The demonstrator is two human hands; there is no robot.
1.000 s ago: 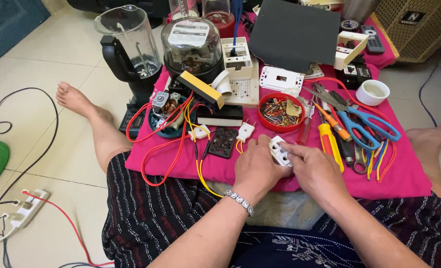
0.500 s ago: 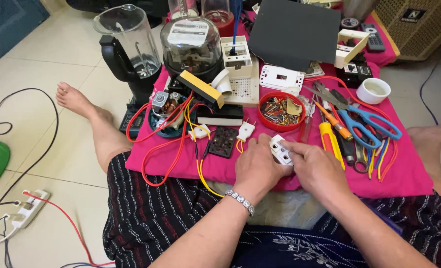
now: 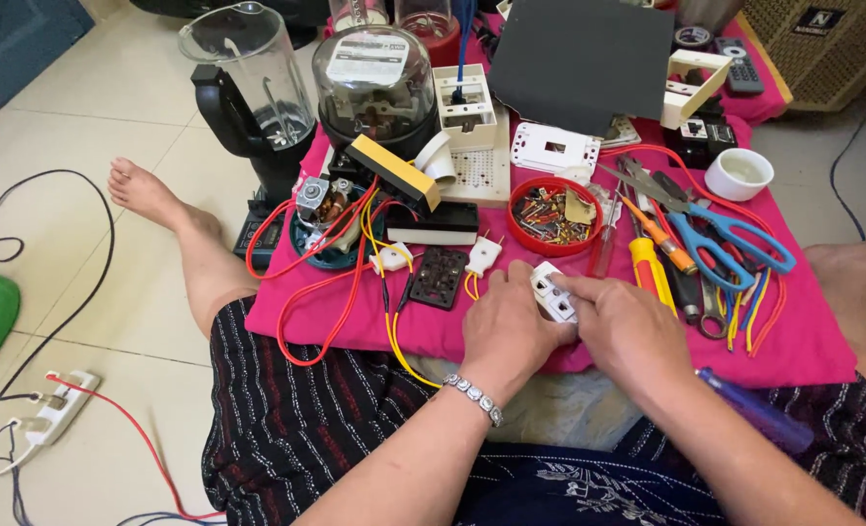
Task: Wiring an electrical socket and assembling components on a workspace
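While both hands' fingers pinch it, the white socket (image 3: 554, 291) lies slanting, long axis upper-left to lower-right.

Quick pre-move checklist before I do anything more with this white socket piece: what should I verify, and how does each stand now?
1. Both hands on the white socket piece: ok; left hand and right hand hold it over the pink cloth.
2. Socket face in view: ok, openings face up.
3. Wires attached to it: cannot tell, hands cover its edges.
4. Tools near: ok; yellow-handled screwdriver and blue scissors lie beside the right hand.
5. Screws near: ok; red dish lies just beyond the hands.
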